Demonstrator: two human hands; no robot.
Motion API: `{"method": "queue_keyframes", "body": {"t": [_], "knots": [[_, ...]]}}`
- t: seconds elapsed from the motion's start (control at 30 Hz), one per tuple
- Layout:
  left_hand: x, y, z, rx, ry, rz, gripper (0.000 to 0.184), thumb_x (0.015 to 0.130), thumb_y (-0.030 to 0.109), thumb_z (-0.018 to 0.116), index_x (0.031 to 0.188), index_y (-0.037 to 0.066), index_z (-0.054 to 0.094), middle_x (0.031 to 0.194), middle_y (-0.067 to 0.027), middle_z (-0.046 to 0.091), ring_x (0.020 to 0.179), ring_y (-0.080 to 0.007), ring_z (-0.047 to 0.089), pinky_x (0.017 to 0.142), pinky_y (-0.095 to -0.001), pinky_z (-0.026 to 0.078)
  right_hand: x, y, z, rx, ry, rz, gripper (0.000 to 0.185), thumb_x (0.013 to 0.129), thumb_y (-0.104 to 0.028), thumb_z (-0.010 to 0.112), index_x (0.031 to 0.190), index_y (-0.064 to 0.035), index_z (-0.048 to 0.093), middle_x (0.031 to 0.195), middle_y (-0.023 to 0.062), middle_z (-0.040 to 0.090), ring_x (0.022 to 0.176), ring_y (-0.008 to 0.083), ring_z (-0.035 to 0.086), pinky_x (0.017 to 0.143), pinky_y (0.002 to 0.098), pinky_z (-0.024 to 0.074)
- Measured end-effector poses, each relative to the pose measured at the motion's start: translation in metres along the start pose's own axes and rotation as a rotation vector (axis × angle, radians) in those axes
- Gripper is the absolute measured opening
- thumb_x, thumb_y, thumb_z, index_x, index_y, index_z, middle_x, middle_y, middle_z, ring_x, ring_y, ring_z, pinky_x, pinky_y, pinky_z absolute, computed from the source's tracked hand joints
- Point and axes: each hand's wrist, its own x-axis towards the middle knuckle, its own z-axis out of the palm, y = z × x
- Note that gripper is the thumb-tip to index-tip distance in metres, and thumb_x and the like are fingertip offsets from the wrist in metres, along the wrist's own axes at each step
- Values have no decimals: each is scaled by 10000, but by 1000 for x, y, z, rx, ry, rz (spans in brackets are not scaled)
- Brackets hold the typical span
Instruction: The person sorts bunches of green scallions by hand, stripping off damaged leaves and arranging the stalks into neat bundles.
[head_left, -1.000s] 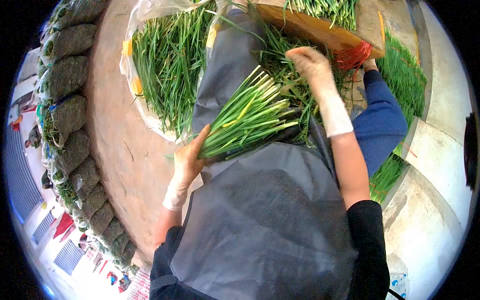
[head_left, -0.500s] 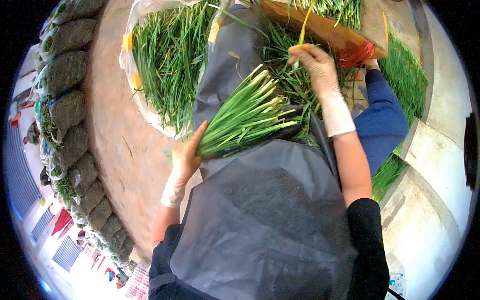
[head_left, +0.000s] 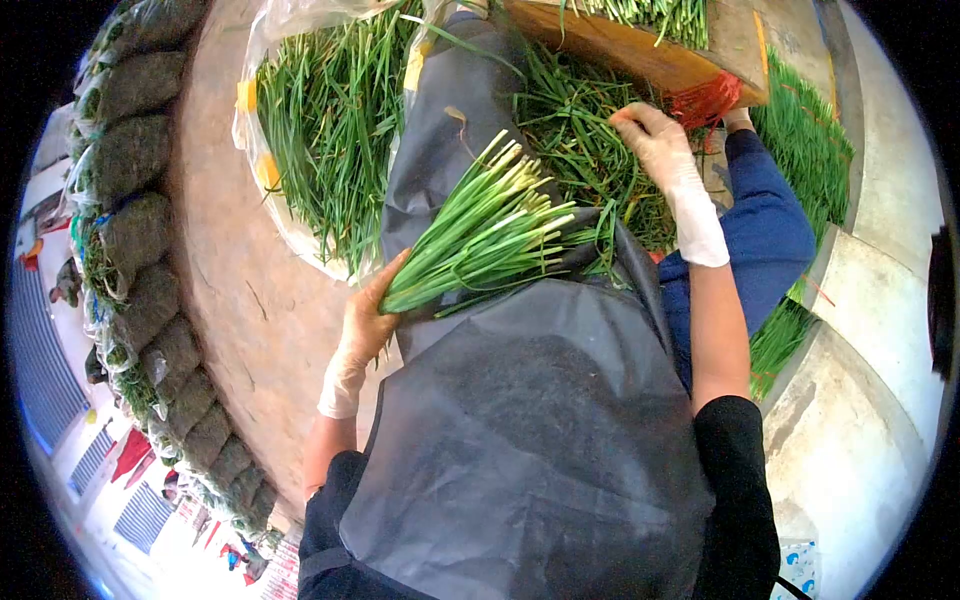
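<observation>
A bunch of garlic chives [head_left: 490,225] lies over my lap, pale cut ends up and to the right. My left hand [head_left: 370,310], in a thin glove, is closed around its leafy lower end. My gloved right hand [head_left: 660,150] is raised to the right of the bunch, fingers loosely bent and parted with no leaf visible in them. Beneath and beside it lies a heap of loose leaves [head_left: 575,130]. A dark grey apron [head_left: 530,420] covers my lap and one leg.
An open plastic bag [head_left: 245,130] full of chives stands at the left. A wooden board [head_left: 620,50] with red string [head_left: 705,100] at its end holds more cut chives [head_left: 665,20]. Long chives [head_left: 800,140] lie at the far right. Dark bundles [head_left: 140,150] line the left side.
The yellow leaf that hung from my right hand no longer shows. That hand has shifted right and slightly down. My left hand still holds the bunch, which has tilted little.
</observation>
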Motion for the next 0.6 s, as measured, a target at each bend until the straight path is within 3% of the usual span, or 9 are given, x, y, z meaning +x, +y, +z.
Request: {"method": "queue_keyframes", "body": {"t": [0.03,0.07,0.17,0.3,0.4,0.47,0.5,0.57,0.6], "knots": [[3,0,0,-8,4,24,719,708,-123,553,1363,164,481,1280,-103,582,1187,-207,550,991,-280,412,-1,-3,4,-150,24,-188,247,866,-296,634,958,-68,661,896,79,623,839,199,601,756,322,481],[3,1,0,26,-6,54,725,696,-131,539,1362,147,480,1280,-108,580,1186,-213,551,986,-290,421,-10,-7,8,-48,-121,-179,285,848,-314,641,976,-60,656,1004,118,609,970,270,591,864,354,464],[4,3,1,18,-14,0,725,691,-127,547,1359,149,483,1268,-120,586,1179,-220,557,978,-301,431,-29,-49,40,11,-272,-342,282,817,-314,663,917,-51,647,948,118,612,926,255,597,851,349,459],[3,3,0,49,8,40,727,699,-120,560,1356,183,491,1236,-134,602,1146,-218,581,963,-304,445,-15,-18,47,163,-45,-147,201,797,-252,647,830,-55,644,868,119,632,838,258,617,788,355,485],[-2,-8,2,60,49,56,717,710,-112,571,1357,185,489,1232,-130,605,1133,-217,590,953,-303,452,-5,7,25,-154,98,-79,313,815,-353,637,836,-41,652,894,136,644,854,271,620,803,372,482],[3,-2,5,65,62,82,710,715,-100,592,1359,183,488,1231,-128,606,1130,-218,592,947,-303,455,-16,-24,12,-264,-193,209,416,804,-437,681,931,-42,665,973,114,658,894,240,612,814,338,475],[3,3,8,64,75,97,705,720,-88,612,1360,180,486,1231,-126,607,1126,-219,594,941,-302,458,-21,-43,10,-104,-464,364,595,762,-551,676,1028,-19,660,1019,160,663,920,274,615,850,359,462],[5,20,9,99,49,25,693,729,-55,657,1362,165,482,1237,-121,605,1128,-215,593,938,-299,460,-45,-53,32,-163,-475,136,636,744,-528,706,1066,18,654,1004,184,661,939,250,606,867,352,441],[6,22,10,90,61,53,692,727,-40,677,1362,155,482,1241,-122,602,1130,-214,592,937,-298,460,-51,-63,38,52,-443,242,607,751,-498,709,1057,24,661,1005,175,661,948,236,596,874,341,432]]}}
